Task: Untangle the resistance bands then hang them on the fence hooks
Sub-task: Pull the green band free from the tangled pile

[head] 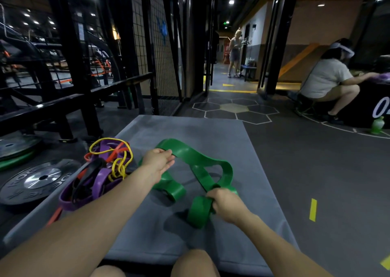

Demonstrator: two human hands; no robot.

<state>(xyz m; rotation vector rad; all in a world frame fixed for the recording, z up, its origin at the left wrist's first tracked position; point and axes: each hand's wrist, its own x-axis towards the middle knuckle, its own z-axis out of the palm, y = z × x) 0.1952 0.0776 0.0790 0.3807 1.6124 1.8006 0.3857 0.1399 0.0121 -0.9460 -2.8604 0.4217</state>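
A wide green resistance band [202, 167] lies looped and twisted on a grey mat [211, 129]. My left hand [158, 160] pinches the band's far upper loop between thumb and fingers. My right hand [225, 203] grips a bunched part of the same band near its lower right loops. To the left of my left arm sits a tangled pile of bands [101, 171]: purple, yellow, orange and black ones wound together. A black wire fence [160, 51] stands beyond the mat at the left; I cannot make out its hooks.
Weight plates [35, 181] lie on the floor left of the mat. A black rack frame [69, 99] stands behind them. A person [329, 80] crouches at the right by a black box, a green bottle [377, 126] nearby. Another person [234, 51] stands in the corridor.
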